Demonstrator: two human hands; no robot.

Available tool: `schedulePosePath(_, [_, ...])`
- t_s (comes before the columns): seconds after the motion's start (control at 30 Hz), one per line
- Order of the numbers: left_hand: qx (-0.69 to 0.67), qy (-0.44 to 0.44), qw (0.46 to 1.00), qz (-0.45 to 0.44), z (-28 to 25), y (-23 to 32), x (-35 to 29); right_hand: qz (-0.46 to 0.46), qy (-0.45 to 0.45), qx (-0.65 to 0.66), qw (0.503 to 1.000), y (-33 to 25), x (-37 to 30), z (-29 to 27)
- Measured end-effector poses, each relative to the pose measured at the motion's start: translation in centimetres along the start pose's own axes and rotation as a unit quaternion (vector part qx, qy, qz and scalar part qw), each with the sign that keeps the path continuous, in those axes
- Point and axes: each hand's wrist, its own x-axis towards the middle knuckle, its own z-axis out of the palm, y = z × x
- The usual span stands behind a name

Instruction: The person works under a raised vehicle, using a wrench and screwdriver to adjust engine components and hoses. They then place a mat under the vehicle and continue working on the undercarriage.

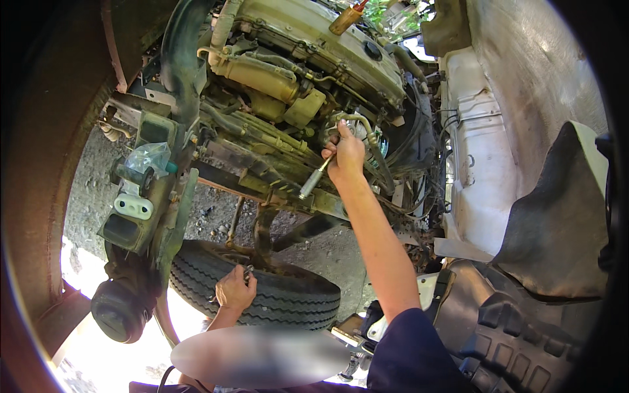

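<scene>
1. At centre, we're holding the tool (314,181), right hand (347,156) closed, seemingly working on the engine (308,33).
2. Lower centre, we're curling our left hand (234,289) around a metal piece (249,269).
3. Turning would be needing swing room.

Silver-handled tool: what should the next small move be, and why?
I'd probably check whether the silver-handled tool is seated: the right hand hides its upper end beside the engine, and the left hand, in front of the tire, isn't supporting it.
</scene>
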Motion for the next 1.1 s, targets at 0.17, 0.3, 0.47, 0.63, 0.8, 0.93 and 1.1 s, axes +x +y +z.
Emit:
schedulePosePath(0.17, [0.0,0.001,1.0,0.005,-0.3,0.1,0.2,0.006,-0.013,-0.227,0.974,-1.2,1.0,-0.6])
schedulePosePath(0.3, [-0.008,-0.007,1.0,-0.002,-0.3,0.0,0.1,-0.302,-0.109,-0.722,0.613,-5.7,2.1,-3.0])
schedulePosePath(0.47, [-0.011,0.001,1.0,0.008,-0.2,-0.1,0.2,-0.162,-0.144,-0.623,0.751,-5.2,3.0,-2.5])
schedulePosePath(0.63, [-0.009,-0.004,1.0,-0.002,-0.3,0.2,0.2,0.056,-0.004,0.068,0.996,-0.2,2.1,0.2])
schedulePosePath(0.8, [-0.006,-0.005,1.0,0.004,-0.3,0.0,0.1,0.038,-0.047,-0.385,0.921,-3.6,2.4,-0.8])
schedulePosePath(0.93, [-0.02,0.0,1.0,0.004,-0.1,-0.2,0.2,-0.255,-0.192,-0.72,0.616,-6.8,3.7,-2.8])
schedulePosePath(1.1, [-0.025,-0.005,1.0,0.0,-0.3,0.2,0.3,0.11,-0.072,-0.193,0.972,-3.1,2.7,-1.9])
